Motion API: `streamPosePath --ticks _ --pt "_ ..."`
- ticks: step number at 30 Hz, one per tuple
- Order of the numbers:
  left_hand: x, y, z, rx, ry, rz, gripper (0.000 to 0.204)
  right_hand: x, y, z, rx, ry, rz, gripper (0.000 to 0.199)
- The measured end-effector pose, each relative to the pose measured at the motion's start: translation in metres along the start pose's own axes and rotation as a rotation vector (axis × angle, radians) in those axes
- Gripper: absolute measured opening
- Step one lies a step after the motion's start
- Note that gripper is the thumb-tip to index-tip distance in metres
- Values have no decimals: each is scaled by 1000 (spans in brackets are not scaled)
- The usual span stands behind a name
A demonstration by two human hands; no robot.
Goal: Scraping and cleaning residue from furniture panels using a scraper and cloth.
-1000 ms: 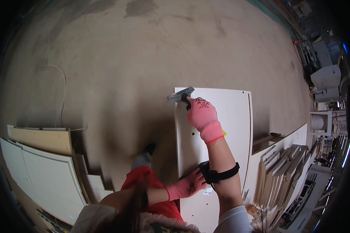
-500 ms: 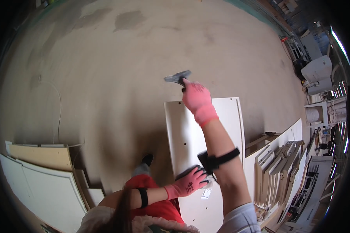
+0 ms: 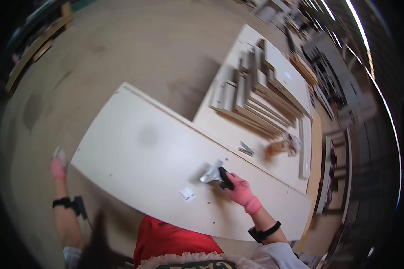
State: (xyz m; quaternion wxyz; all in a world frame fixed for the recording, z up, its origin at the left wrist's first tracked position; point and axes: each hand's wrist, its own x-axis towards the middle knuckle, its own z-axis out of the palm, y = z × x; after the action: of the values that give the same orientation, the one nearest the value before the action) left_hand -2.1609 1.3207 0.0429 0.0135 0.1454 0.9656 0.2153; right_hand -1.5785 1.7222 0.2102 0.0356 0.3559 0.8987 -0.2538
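Observation:
A pink-gloved hand, my right hand (image 3: 241,192), grips a scraper (image 3: 216,174) by its black handle. The scraper's wide silver blade is over the large white panel (image 3: 139,130), close to a small white label (image 3: 186,194); whether it touches the surface I cannot tell. Away from the panel's left edge, my left hand (image 3: 57,167) hangs over the floor, also in a pink glove. Motion smears its fingers, and a whitish patch shows at their tips, too blurred to name. Small dark holes dot the panel near its edges.
Beyond the panel's right edge, another pale board (image 3: 220,123) bears a leaning stack of narrow panels (image 3: 260,89). A stapler-like metal tool (image 3: 246,149) and a blurred orange-and-white item (image 3: 283,145) lie on it. Bare concrete floor (image 3: 134,40) spreads beyond.
My view has swung to the right. My right hand brought the scraper from beyond the panel's far end back over the panel. My left hand left the panel and moved out left.

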Motion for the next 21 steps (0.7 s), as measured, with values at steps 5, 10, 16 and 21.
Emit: streamPosePath --ticks 5,10,16,21 --pt "12 74 32 -648 73 -115 41 -79 148 -26 -214 62 400 51" --pt "-10 160 72 -504 -43 21 41 -109 223 -41 -283 -66 591 52" --pt "19 110 65 -154 113 124 43 -107 262 -55 -331 -134 520 49" --pt "9 131 79 -58 64 26 47 -71 226 -69 -314 -310 387 44"
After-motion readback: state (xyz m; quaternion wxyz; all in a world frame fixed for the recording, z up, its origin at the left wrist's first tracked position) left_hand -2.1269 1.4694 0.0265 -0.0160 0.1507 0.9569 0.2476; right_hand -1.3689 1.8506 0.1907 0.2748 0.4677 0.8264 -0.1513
